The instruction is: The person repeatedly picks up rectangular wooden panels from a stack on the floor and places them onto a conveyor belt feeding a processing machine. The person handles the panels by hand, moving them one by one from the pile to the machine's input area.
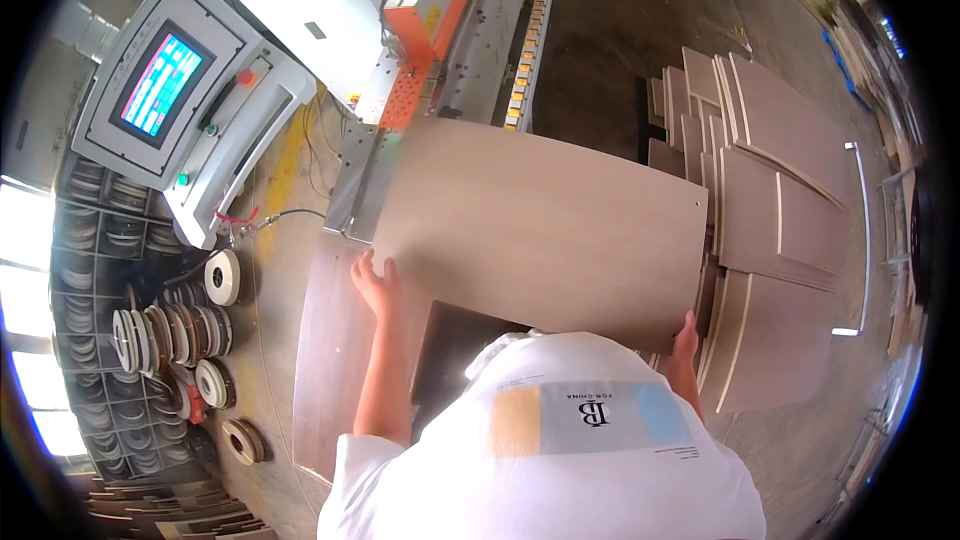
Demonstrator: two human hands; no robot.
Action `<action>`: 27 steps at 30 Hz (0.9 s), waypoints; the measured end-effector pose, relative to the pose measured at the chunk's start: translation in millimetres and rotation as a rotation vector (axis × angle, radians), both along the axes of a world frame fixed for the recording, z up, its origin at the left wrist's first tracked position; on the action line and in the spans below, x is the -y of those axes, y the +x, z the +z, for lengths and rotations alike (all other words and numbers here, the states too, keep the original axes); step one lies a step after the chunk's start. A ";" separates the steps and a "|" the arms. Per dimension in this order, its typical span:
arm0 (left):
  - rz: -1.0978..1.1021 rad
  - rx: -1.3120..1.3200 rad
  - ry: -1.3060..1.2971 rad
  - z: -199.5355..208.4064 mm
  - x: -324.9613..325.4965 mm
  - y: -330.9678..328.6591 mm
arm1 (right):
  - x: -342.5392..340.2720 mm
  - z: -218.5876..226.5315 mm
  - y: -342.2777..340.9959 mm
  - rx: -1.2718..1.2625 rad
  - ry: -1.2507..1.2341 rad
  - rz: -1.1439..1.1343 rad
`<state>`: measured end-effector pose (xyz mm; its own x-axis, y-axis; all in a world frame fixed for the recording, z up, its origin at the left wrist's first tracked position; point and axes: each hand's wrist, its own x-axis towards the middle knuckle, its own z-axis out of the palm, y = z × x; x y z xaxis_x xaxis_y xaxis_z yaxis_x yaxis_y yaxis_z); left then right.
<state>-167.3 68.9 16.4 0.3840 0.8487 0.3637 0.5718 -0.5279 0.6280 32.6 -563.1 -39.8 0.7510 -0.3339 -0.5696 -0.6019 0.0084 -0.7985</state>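
A large brown flat board (540,225) lies in front of me, its far left edge at the metal bed of an orange and white machine (415,35). Next to the board's near left corner is my left hand (376,290), fingers apart and thumb by the board's edge; whether it touches is hard to tell. At the near right corner my right hand (685,340) holds the board's edge, most of its fingers hidden. Beneath the board, a lower brown panel (335,340) shows on the left, with a dark gap beside it.
Stacked brown boards (780,210) stand close on the right. A control panel (160,80) with a lit screen is at the far left. Rolls of edge banding (170,338) sit on the floor and in a rack (85,290). A roller track (530,35) runs away beyond the board.
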 end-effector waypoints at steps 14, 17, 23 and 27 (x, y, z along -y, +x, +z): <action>0.042 0.670 -1.122 24.3 90.0 9.5 | -94.8 46.3 31.4 -0.018 0.168 0.227; 0.036 0.728 -1.122 21.8 89.9 12.3 | -101.5 49.8 38.8 0.005 0.171 0.275; -0.026 0.810 -1.184 36.2 82.8 36.3 | -138.0 77.6 66.4 -0.083 0.189 0.165; -0.045 0.809 -1.196 36.5 74.5 67.7 | -136.9 54.4 102.9 -0.107 0.249 0.094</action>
